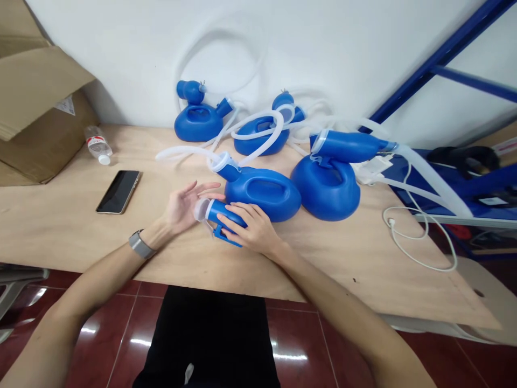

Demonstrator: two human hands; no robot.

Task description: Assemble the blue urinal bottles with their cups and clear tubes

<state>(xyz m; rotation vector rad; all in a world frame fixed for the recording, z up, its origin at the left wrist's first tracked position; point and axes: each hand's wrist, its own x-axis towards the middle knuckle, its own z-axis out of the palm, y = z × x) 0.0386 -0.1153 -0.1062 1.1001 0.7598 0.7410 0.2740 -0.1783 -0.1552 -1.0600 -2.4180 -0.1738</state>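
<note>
My right hand (251,229) is wrapped round a small blue plastic funnel piece (220,214) with a clear rim, holding it just above the wooden table (72,221). My left hand (186,203) is beside the piece's clear mouth, fingers spread and palm turned towards it. A grey watch sits on my left wrist. Right behind my hands lies a blue plastic urinal bottle (262,193) with a white hose (181,152) on its neck.
Three more blue bottles (326,186) (197,119) (262,134) with tangled white hoses lie further back. A black phone (118,191) and a small water bottle (98,144) lie to the left, near a cardboard box (36,108). A white cable (416,237) trails at the right.
</note>
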